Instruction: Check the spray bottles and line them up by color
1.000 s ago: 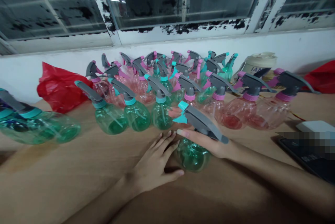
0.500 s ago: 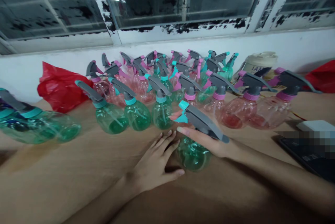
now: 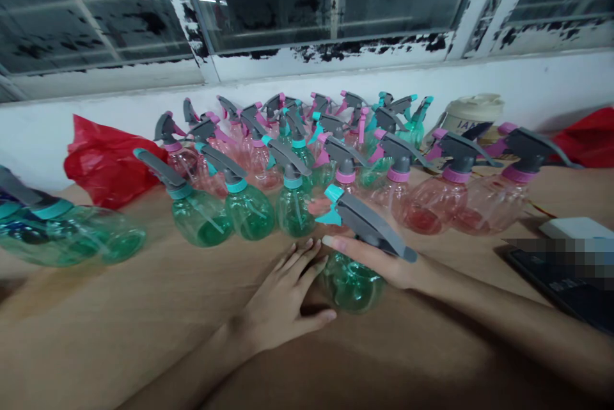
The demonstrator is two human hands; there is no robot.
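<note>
A green spray bottle (image 3: 354, 285) with a grey and turquoise trigger head stands upright on the table in front of me. My right hand (image 3: 378, 260) is wrapped round its neck, just under the trigger head, with the thumb on the near side and fingertips showing past the far side. My left hand (image 3: 285, 298) lies flat on the table, fingers spread, just left of that bottle; whether it touches the bottle I cannot tell. Beyond my hands stand another green spray bottle (image 3: 249, 212) and a pink spray bottle (image 3: 434, 205) among several more in rows.
Red plastic bags (image 3: 108, 164) lie at the far left and far right. A pale tub (image 3: 472, 116) stands against the wall. On the right are a dark phone-like device (image 3: 551, 282) and a white block (image 3: 578, 229). Several green bottles (image 3: 77, 234) stand at the left edge.
The whole view has shifted very slightly. Both hands and the held spray bottle stay in the same place.
</note>
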